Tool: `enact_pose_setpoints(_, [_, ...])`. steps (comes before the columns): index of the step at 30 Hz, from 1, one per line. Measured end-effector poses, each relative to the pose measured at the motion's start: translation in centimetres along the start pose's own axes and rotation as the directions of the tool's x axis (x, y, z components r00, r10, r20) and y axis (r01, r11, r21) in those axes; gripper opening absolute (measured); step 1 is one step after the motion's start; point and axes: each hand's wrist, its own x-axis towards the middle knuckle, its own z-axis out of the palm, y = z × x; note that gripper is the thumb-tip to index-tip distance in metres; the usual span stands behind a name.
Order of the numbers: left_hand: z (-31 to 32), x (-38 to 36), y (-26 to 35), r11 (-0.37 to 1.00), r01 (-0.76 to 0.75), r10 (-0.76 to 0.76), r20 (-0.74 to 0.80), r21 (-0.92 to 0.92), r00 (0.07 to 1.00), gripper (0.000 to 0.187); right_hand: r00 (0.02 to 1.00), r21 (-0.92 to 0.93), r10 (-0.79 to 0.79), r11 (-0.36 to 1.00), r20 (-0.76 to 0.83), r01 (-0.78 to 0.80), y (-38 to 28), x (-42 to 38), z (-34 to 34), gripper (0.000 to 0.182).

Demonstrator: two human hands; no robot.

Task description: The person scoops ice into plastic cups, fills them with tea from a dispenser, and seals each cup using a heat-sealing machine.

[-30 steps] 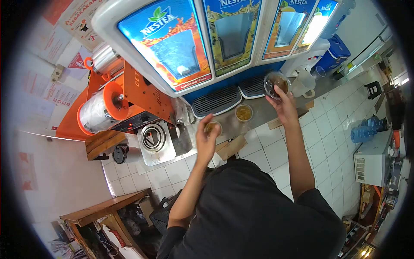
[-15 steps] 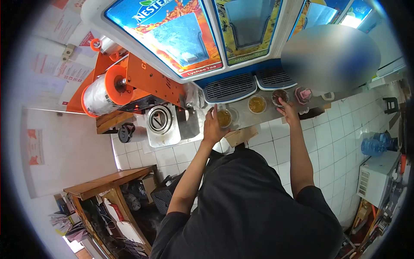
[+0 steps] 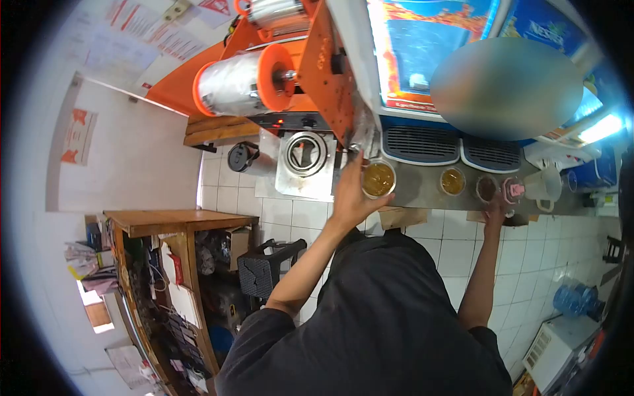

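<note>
My left hand (image 3: pixel 353 193) is curled around a clear cup of amber drink (image 3: pixel 379 179), thumb on the near side and fingers on the far left. The cup looks raised above the counter, beside the orange machine. A second cup of amber drink (image 3: pixel 452 181) stands on the counter to its right. Farther right, my right hand (image 3: pixel 494 210) is at the near side of a cup of dark brown drink (image 3: pixel 487 189), its fingers closed against it and partly hidden. Touching distance from that hand is a pink-topped container (image 3: pixel 513 190).
An orange cup-sealing machine (image 3: pixel 323 72) with a film roll (image 3: pixel 238 82) stands at left, its round cup holder (image 3: pixel 306 155) below. A dark-lidded tumbler (image 3: pixel 243 156) is left of it. Drinks dispenser trays (image 3: pixel 420 144) line the back; a clear pitcher (image 3: pixel 543 187) sits at right.
The view has swung left. My left hand has closed around its amber cup and carried it up and left, away from the other amber cup. My right hand stays by the dark drink.
</note>
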Motion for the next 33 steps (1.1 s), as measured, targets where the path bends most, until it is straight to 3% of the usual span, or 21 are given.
enact_pose_setpoints(2, [-4.0, 0.6, 0.3, 0.999, -0.023, 0.017, -0.124, -0.047, 0.992, 0.118, 0.945, 0.073, -0.015, 0.996, -0.325, 0.041, 2.0, 1.3, -2.5, 0.05])
enact_pose_setpoints(4, [-7.0, 0.8, -1.5, 1.0, 0.003, -0.004, -0.195, -0.006, 0.981, 0.117, 0.91, 0.154, -0.078, 0.976, -0.408, 0.153, 1.3, -0.3, -2.7, 0.047])
enact_pose_setpoints(6, [-9.5, 1.1, -3.4, 0.999, 0.026, -0.019, -0.236, 0.025, 0.971, 0.117, 0.833, -0.066, -0.139, 0.99, -0.536, 0.123, -0.7, -3.9, -0.9, 0.044])
enact_pose_setpoints(7, [-10.5, 1.1, -4.4, 0.995, 0.024, 0.001, -0.261, 0.092, 0.965, 0.115, 0.841, -0.07, -0.146, 0.989, -0.522, 0.128, -2.4, -5.9, 1.0, 0.044])
enact_pose_setpoints(9, [-11.8, 1.5, -6.9, 0.987, 0.029, 0.02, -0.297, 0.159, 0.955, 0.114, 0.802, -0.165, -0.308, 0.951, -0.512, 0.26, -5.0, -9.1, 4.3, 0.041])
enact_pose_setpoints(11, [-12.2, 1.2, -10.0, 0.97, -0.016, 0.085, -0.277, 0.242, 0.957, 0.11, 0.83, -0.191, -0.357, 0.933, -0.428, 0.304, -6.1, -10.2, 6.3, 0.038])
enact_pose_setpoints(13, [-12.5, 1.3, -11.5, 0.974, -0.006, 0.073, -0.289, 0.226, 0.954, 0.105, 0.784, -0.23, -0.519, 0.854, -0.34, 0.466, -10.7, -14.4, 12.5, 0.036])
enact_pose_setpoints(14, [-12.7, 1.5, -12.1, 0.984, -0.01, 0.063, -0.29, 0.178, 0.955, 0.103, 0.78, -0.233, -0.53, 0.847, -0.331, 0.477, -12.0, -15.6, 14.7, 0.036])
enact_pose_setpoints(16, [-12.9, 2.4, -13.7, 0.993, -0.057, 0.084, -0.287, 0.102, 0.954, 0.097, 0.777, -0.168, -0.617, 0.785, -0.124, 0.596, -14.5, -17.6, 19.0, 0.032])
enact_pose_setpoints(17, [-13.0, 2.5, -14.2, 0.995, -0.045, 0.069, -0.303, 0.087, 0.951, 0.097, 0.771, -0.178, -0.628, 0.774, -0.105, 0.607, -15.7, -19.0, 21.4, 0.032])
enact_pose_setpoints(19, [-13.1, 2.8, -15.0, 0.988, -0.101, 0.124, -0.211, 0.116, 0.97, 0.094, 0.695, 0.075, -0.71, 0.703, 0.11, 0.707, -17.9, -21.7, 26.7, 0.029])
enact_pose_setpoints(21, [-12.2, 2.6, -16.2, 0.995, -0.095, 0.102, -0.225, 0.042, 0.969, 0.09, 0.616, 0.237, -0.724, 0.686, 0.31, 0.688, -20.3, -24.5, 31.4, 0.027])
enact_pose_setpoints(23, [-11.6, 2.1, -17.1, 0.986, -0.11, 0.131, -0.165, 0.127, 0.978, 0.089, 0.383, 0.202, -0.796, 0.518, 0.469, 0.831, -23.5, -27.8, 36.5, 0.025])
enact_pose_setpoints(24, [-11.1, 1.7, -17.8, 0.999, -0.047, 0.048, -0.094, 0.021, 0.994, 0.092, 0.267, 0.156, -0.797, 0.407, 0.541, 0.9, -25.1, -29.1, 38.8, 0.024])
enact_pose_setpoints(25, [-10.6, 1.5, -18.2, 1.0, -0.023, 0.023, -0.114, -0.004, 0.993, 0.092, 0.148, 0.125, -0.774, 0.282, 0.616, 0.951, -26.7, -30.5, 41.1, 0.024])
enact_pose_setpoints(27, [-9.4, 1.1, -18.9, 0.989, -0.045, 0.067, -0.154, 0.141, 0.986, 0.089, -0.041, 0.04, -0.718, -0.018, 0.694, 0.999, -29.1, -33.3, 45.4, 0.025])
enact_pose_setpoints(29, [-9.0, 1.4, -19.4, 0.995, 0.07, -0.059, -0.133, 0.076, 0.989, 0.088, -0.171, 0.051, -0.626, -0.205, 0.761, 0.977, -30.3, -34.1, 48.8, 0.032])
enact_pose_setpoints(31, [-7.8, 0.8, -19.8, 0.996, 0.028, -0.014, -0.156, 0.09, 0.988, 0.087, -0.254, 0.002, -0.519, -0.437, 0.816, 0.899, -30.2, -34.8, 51.7, 0.041])
enact_pose_setpoints(32, [-7.3, 0.0, -19.1, 0.996, 0.086, -0.08, -0.175, 0.031, 0.981, 0.087, -0.231, -0.034, -0.427, -0.528, 0.874, 0.849, -29.6, -35.0, 52.5, 0.063])
enact_pose_setpoints(33, [-7.6, -0.4, -18.7, 0.996, 0.074, -0.059, -0.231, 0.055, 0.971, 0.084, -0.254, 0.023, -0.359, -0.539, 0.898, 0.842, -28.8, -34.7, 53.1, 0.063])
